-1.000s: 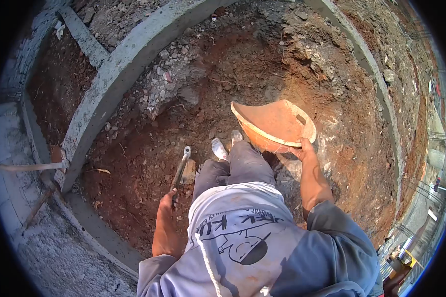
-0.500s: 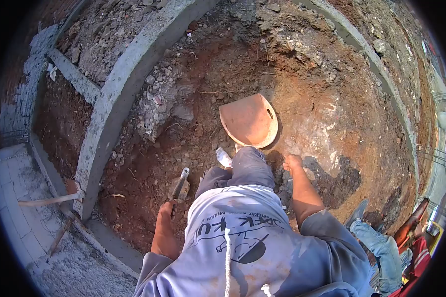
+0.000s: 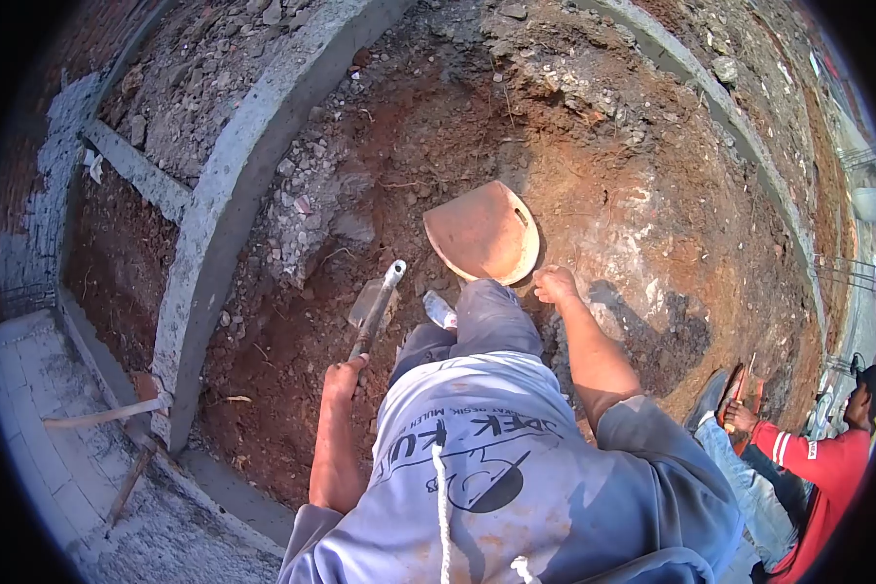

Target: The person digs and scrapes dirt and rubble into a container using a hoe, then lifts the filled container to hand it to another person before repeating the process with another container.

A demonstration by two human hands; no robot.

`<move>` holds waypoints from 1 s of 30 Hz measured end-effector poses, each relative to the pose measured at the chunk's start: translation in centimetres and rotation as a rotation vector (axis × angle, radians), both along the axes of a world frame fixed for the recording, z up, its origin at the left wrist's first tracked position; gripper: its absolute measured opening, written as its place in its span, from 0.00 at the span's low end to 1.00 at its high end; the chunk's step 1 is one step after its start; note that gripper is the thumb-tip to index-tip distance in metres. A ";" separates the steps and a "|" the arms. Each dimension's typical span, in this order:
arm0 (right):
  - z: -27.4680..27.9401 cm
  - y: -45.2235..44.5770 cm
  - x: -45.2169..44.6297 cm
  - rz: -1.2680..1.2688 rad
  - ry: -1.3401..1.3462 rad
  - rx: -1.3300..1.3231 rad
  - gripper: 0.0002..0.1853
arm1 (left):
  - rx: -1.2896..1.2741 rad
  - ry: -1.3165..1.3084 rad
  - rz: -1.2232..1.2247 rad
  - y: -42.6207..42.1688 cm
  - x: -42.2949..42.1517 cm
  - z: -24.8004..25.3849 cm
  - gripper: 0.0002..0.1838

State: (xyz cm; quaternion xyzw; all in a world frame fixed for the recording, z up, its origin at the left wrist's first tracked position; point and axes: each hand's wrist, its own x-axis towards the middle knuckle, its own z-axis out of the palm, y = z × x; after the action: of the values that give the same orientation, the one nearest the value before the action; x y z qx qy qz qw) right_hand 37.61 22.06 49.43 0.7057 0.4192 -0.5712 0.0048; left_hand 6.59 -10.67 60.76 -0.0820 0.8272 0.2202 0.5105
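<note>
My left hand (image 3: 344, 378) is wrapped round the handle of a short hoe (image 3: 368, 331), lifted off the soil in front of me. The hoe's flat metal blade (image 3: 370, 303) hangs beside the upper end of the handle. My right hand (image 3: 555, 284) has its fingers curled in, with nothing visible in them. It is close to the lower right rim of a worn orange plastic scoop (image 3: 482, 234). That scoop lies on the dirt beyond my knees, its inside facing up and a grip slot near its right edge.
Concrete beams (image 3: 234, 161) border the dug earth on the left and right. A wooden-handled tool (image 3: 102, 414) rests by the left beam. At lower right sits a co-worker in a red sleeve (image 3: 818, 453), one hand on a long orange-brown object. Rubble (image 3: 311, 185) lies ahead.
My left hand has raised the hoe upward and to the right. My right hand has moved left, nearer the scoop. More of the co-worker has come into view.
</note>
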 end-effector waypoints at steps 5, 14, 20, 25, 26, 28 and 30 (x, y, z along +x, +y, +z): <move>1.8 -1.3 -7.0 0.129 0.275 -0.117 0.21 | 0.063 0.107 -0.225 4.8 0.5 4.2 0.21; 4.4 -2.2 -14.4 -0.198 0.510 -0.560 0.50 | 0.176 0.094 -0.444 10.1 2.2 16.0 0.25; -0.2 -1.5 -16.6 -0.757 0.808 -0.498 0.23 | 0.013 0.079 -0.816 15.0 2.2 16.4 0.24; -4.6 2.0 -11.5 -0.936 0.710 -0.462 0.14 | 0.003 0.021 -1.039 16.7 3.7 7.3 0.29; -5.5 2.9 -10.6 -0.995 0.682 -0.413 0.13 | 0.005 0.004 -1.088 16.8 3.8 4.4 0.31; -6.6 5.0 -8.5 -1.046 0.717 -0.396 0.11 | -0.016 0.049 -1.182 17.3 4.8 -2.4 0.29; -7.7 7.1 -7.2 -1.030 0.694 -0.239 0.09 | -0.053 0.018 -1.267 18.4 5.7 -10.5 0.31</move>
State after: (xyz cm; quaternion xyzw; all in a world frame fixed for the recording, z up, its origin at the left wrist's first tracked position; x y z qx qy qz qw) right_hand 30.45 29.14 41.70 0.5853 -0.0640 -0.7386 -0.3282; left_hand 12.27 7.71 50.28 0.4131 0.7246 -0.1445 0.5324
